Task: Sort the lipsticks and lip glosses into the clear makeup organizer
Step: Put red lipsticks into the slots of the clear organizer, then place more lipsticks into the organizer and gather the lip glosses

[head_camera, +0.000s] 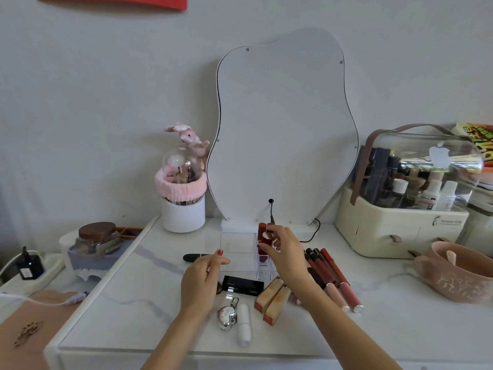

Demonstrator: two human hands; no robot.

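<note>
— Head view: how far along?
— Early. Left hand (202,279) hovers loose, holding nothing, by the glossy black lipstick (242,285). Clear acrylic organizer (237,243) has a few red tubes slotted; right hand (282,252) pinches a red lipstick (262,235) above it. Slim lip glosses (333,279) wait rightward

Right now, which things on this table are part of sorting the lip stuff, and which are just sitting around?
Part of the job:
clear organizer
red lipstick in right hand
black lipstick
lip gloss tubes

Just lying about:
mirror
brush cup
heart keychain
brown-lidded jar
</note>
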